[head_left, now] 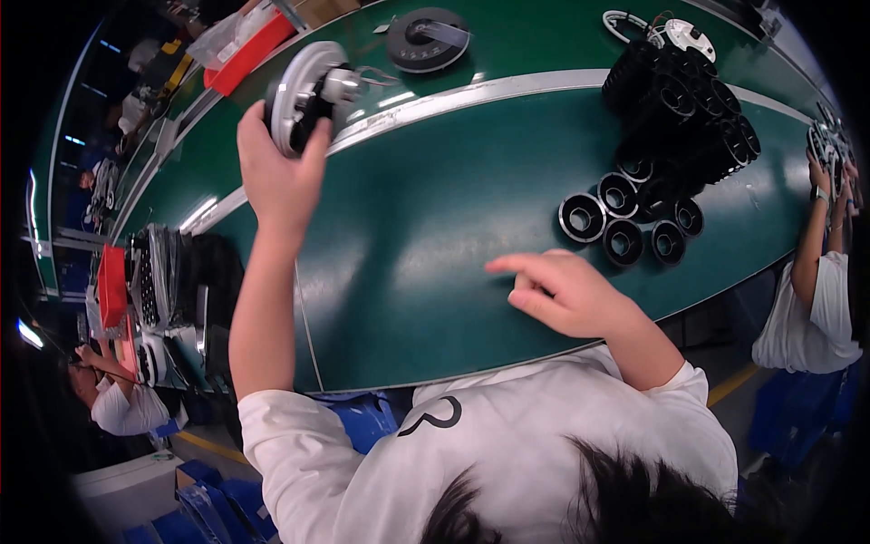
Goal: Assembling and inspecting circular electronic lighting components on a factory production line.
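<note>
My left hand (283, 181) is raised over the far left side of the green worktop. It is closed on a round white housing (313, 77) with black inner parts and a small silvery cylinder, tilted on edge and slightly blurred. My right hand (571, 295) hovers above the near middle of the bench, its index finger stretched out to the left and the other fingers bent. Nothing shows in it. Closest to that hand are several short black cylinders with shiny rims (623, 241), standing mouth up.
Taller black ribbed cylinders (675, 100) are heaped behind the short ones. Beyond a metal rail (471, 95) lie a dark round disc unit (428, 41), a white round part with wires (691, 38) and a red bin (249, 54). Co-workers (811, 308) sit at both sides.
</note>
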### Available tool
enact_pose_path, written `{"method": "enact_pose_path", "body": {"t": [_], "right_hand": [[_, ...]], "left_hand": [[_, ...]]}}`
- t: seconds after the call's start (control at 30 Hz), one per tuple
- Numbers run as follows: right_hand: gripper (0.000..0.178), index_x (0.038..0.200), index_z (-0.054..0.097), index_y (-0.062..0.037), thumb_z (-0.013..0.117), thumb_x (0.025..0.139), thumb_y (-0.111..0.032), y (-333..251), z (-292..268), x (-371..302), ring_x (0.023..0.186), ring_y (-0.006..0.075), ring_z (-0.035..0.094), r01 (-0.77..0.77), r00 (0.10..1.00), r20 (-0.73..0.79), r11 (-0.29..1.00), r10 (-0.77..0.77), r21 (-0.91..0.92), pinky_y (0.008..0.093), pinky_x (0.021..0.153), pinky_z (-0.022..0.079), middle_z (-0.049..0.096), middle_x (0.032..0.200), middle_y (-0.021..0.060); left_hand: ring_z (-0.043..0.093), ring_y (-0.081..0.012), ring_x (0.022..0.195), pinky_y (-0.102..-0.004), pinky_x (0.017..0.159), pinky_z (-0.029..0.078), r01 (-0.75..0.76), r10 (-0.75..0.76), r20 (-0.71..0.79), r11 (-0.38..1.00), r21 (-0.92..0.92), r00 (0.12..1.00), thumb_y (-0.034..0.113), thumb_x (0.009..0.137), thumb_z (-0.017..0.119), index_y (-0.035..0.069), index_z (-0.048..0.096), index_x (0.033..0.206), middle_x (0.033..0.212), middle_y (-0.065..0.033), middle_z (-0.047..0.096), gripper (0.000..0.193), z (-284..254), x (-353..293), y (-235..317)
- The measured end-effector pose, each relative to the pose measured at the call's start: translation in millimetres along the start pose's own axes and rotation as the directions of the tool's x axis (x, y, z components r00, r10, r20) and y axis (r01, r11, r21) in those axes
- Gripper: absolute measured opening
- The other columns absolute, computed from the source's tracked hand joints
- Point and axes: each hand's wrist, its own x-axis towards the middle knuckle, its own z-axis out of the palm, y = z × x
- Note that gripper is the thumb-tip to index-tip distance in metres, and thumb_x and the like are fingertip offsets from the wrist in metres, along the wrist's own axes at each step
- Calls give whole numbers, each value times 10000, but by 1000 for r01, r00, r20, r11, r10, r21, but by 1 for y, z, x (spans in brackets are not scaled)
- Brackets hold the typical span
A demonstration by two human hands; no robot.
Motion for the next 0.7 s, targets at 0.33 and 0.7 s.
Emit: {"method": "enact_pose_path", "body": {"t": [0.33,0.7], "right_hand": [[204,1002,570,-122,508,827,-205,14,17,1,767,183,590,168,984,100,952,-147,-256,331,769,388,630,796,26],[237,1064,569,-137,519,837,-183,-1,-22,-22,654,160,542,390,910,105,915,-400,107,292,686,392,563,688,-1]], "left_hand": [[541,-208,852,-315,609,519,-206,-58,287,562,801,956,269,647,705,109,419,1075,916,-45,481,539,63,17,-158],[572,-319,880,-418,664,501,35,-477,273,543,839,835,291,735,591,64,493,979,965,-138,524,347,54,43,-87]]}}
